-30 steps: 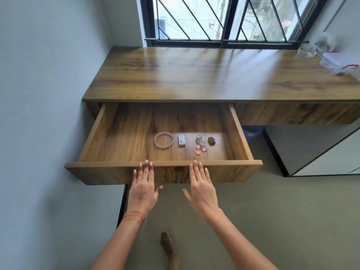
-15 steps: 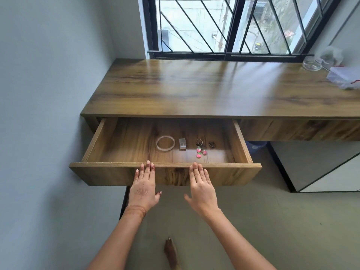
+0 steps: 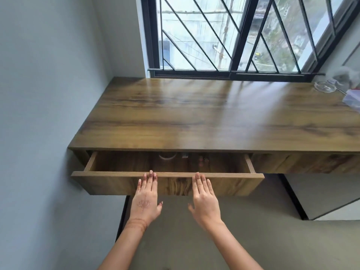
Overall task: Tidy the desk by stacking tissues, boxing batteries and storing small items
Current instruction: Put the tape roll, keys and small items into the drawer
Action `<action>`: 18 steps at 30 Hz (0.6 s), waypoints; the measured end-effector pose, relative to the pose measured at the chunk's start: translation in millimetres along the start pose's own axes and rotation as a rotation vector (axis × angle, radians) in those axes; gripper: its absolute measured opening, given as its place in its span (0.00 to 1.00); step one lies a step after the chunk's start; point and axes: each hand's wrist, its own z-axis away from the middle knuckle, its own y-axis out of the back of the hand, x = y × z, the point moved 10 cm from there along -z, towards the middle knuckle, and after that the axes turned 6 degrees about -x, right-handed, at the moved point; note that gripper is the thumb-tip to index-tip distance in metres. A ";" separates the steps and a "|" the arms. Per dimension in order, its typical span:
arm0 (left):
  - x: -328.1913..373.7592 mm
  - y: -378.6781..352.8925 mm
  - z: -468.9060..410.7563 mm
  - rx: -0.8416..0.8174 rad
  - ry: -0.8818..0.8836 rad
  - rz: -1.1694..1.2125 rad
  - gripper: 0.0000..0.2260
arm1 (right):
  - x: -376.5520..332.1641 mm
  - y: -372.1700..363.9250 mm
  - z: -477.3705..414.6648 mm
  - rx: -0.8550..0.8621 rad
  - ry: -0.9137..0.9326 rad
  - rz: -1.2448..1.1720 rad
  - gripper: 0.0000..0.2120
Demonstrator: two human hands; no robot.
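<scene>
Both hands flat, fingers (image 3: 150, 177) spread, holding nothing: left hand (image 3: 145, 201) and right hand (image 3: 204, 199) press the drawer (image 3: 175, 185) front under the desk (image 3: 194, 117); drawer slightly open.

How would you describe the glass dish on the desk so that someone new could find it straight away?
Start at the long wooden desk under the barred window and follow it to its far right end. There, just below the window frame, sits a small, shallow, clear glass dish. It is round and see-through, unlike the clear plastic packet in front of it at the picture's edge.
</scene>
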 end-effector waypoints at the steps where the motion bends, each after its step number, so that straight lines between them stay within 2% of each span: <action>1: -0.7 1.1 -7.0 0.012 -0.009 -0.013 0.45 | 1.3 -0.8 -7.2 -0.001 -0.002 -0.004 0.46; 4: -2.4 -4.6 -23.1 0.022 -0.043 0.018 0.52 | 4.1 -1.7 -22.3 0.023 -0.012 0.001 0.45; 11: -7.0 -11.9 -45.0 -0.058 -0.071 0.005 0.53 | 6.1 -2.2 -45.4 0.024 -0.026 0.018 0.45; 18: -8.1 -4.5 -65.0 0.006 -0.116 -0.025 0.53 | 7.9 -1.1 -65.7 -0.018 -0.017 0.030 0.46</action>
